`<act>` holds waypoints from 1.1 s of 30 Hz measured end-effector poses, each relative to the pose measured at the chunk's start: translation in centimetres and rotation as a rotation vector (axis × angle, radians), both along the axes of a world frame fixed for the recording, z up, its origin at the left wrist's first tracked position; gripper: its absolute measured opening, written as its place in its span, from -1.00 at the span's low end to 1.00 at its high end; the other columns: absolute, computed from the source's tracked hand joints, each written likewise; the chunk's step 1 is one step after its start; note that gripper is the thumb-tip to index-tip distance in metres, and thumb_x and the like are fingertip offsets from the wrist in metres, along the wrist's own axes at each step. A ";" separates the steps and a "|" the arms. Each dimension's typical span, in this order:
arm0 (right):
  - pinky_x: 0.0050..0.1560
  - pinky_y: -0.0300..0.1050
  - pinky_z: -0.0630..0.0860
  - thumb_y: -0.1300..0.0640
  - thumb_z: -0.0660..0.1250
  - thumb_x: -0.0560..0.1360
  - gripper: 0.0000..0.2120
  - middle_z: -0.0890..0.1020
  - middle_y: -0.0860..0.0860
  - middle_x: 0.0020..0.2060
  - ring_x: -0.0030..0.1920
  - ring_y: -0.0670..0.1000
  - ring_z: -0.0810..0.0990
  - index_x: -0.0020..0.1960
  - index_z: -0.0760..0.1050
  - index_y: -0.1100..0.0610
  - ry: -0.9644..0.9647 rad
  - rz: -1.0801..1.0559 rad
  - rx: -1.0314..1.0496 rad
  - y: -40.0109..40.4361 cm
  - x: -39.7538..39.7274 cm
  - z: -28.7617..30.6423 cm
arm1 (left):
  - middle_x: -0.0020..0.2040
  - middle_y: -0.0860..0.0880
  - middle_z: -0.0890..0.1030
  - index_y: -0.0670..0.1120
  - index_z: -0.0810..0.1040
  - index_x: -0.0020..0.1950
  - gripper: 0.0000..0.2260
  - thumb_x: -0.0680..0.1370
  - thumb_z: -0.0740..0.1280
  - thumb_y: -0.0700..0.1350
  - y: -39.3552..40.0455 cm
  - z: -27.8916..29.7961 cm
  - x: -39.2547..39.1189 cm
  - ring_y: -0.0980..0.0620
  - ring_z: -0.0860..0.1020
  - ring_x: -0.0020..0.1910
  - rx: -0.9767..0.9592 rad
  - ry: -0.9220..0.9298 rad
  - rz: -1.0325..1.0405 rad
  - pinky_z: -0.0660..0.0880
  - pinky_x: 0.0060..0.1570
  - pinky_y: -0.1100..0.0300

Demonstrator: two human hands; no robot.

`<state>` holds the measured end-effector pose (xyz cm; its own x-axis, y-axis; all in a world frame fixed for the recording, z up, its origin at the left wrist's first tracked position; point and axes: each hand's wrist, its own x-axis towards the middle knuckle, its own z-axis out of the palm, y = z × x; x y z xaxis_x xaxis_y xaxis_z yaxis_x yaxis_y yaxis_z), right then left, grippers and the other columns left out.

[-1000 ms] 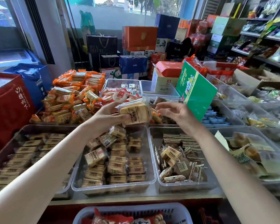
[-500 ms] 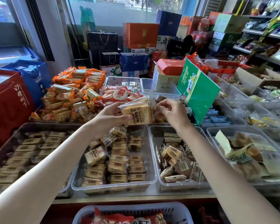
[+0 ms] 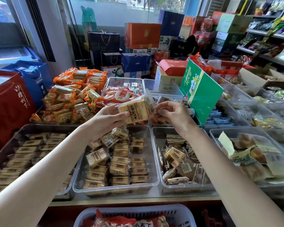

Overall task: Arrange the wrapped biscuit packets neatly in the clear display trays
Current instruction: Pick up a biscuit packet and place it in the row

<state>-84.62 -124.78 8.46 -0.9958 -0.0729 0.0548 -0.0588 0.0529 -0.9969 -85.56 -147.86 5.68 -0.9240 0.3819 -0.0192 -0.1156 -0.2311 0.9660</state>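
My left hand (image 3: 107, 121) grips a clear-wrapped packet of tan square biscuits (image 3: 134, 110), held up above the middle clear tray (image 3: 152, 154). My right hand (image 3: 171, 115) pinches the crimped right end of the same packet's wrapper. The tray below holds several matching biscuit packets (image 3: 121, 163) in rough rows, with a few lying askew at its far left.
A clear tray of mixed brown packets (image 3: 175, 161) sits to the right, a dark tray of biscuit packets (image 3: 23, 149) to the left. Orange-wrapped packets (image 3: 72, 99) pile up behind. A green box (image 3: 202, 90) leans at the right. A basket (image 3: 134, 215) stands below the counter edge.
My right hand closed in from the right and pinched the packet's wrapper end. The packet tilted so its labelled face turns toward me.
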 end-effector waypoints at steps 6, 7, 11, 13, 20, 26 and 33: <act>-0.06 -0.18 0.59 0.22 0.43 0.44 -0.87 0.68 0.04 -0.14 -0.13 -0.03 0.65 -0.01 0.60 0.19 0.312 -0.149 0.456 0.8 -0.4 -0.3 | -0.04 -0.10 0.67 -0.20 0.51 0.10 -0.61 0.29 0.43 -0.18 0.2 -0.1 -0.1 0.04 0.66 -0.08 -0.006 -0.031 0.143 0.58 -0.19 0.31; -0.04 -0.17 0.60 0.21 0.43 0.45 -0.84 0.68 0.05 -0.13 -0.11 -0.01 0.66 0.02 0.61 0.19 0.318 -0.074 0.483 0.7 -0.3 -0.2 | -0.05 -0.08 0.67 -0.19 0.51 0.08 -0.64 0.31 0.40 -0.19 0.3 -0.2 -0.1 0.06 0.66 -0.09 -0.027 -0.024 0.159 0.58 -0.19 0.31; -0.04 -0.21 0.60 0.22 0.43 0.44 -0.74 0.68 0.08 -0.13 -0.13 0.00 0.66 0.13 0.58 0.17 0.226 0.039 0.469 -0.5 -0.2 -0.7 | -0.09 -0.02 0.69 -0.16 0.52 0.08 -0.71 0.37 0.39 -0.23 1.1 -0.5 0.2 0.10 0.66 -0.12 -0.082 0.018 0.192 0.58 -0.17 0.32; -0.03 -0.20 0.61 0.27 0.45 0.41 -0.80 0.68 0.10 -0.14 -0.13 0.02 0.66 0.03 0.60 0.17 0.172 -0.004 0.339 -0.9 -0.3 -0.9 | -0.04 -0.05 0.67 -0.15 0.50 0.12 -0.70 0.40 0.39 -0.26 1.2 -0.5 0.2 0.10 0.65 -0.10 -0.085 0.032 0.218 0.58 -0.14 0.31; -0.18 -0.22 0.63 0.41 0.42 0.38 -0.88 0.66 0.12 -0.27 -0.30 0.00 0.67 -0.21 0.56 0.22 -0.062 -0.105 -0.172 -1.6 0.1 -1.5 | 0.01 -0.02 0.66 -0.07 0.48 0.16 -0.57 0.31 0.45 -0.20 1.6 -0.3 0.5 0.10 0.65 -0.06 -0.105 0.098 0.269 0.57 -0.11 0.31; -0.19 -0.25 0.61 0.28 0.49 0.37 -0.86 0.66 0.03 -0.25 -0.23 -0.04 0.67 -0.16 0.55 0.14 0.306 -0.313 0.386 -1.5 -0.3 -2.5 | 0.03 -0.05 0.64 -0.07 0.48 0.16 -0.62 0.38 0.46 -0.19 2.4 -0.7 0.4 0.07 0.64 -0.06 -0.169 0.063 0.306 0.58 -0.10 0.28; -0.26 -0.29 0.56 0.38 0.33 0.48 -0.82 0.66 0.13 -0.21 -0.28 -0.07 0.66 -0.12 0.48 0.12 0.168 -0.366 0.055 0.4 -0.7 -1.5 | -0.07 -0.10 0.68 -0.22 0.53 0.09 -0.77 0.46 0.34 -0.19 0.3 -2.7 0.8 0.09 0.66 -0.14 0.065 -0.122 0.320 0.59 -0.15 0.30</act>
<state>-85.35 -124.40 6.97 -0.9341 0.2775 0.2248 -0.1878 0.1536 -0.9701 -84.75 -147.57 2.97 -0.9895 0.0777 -0.1220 -0.1412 -0.3350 0.9316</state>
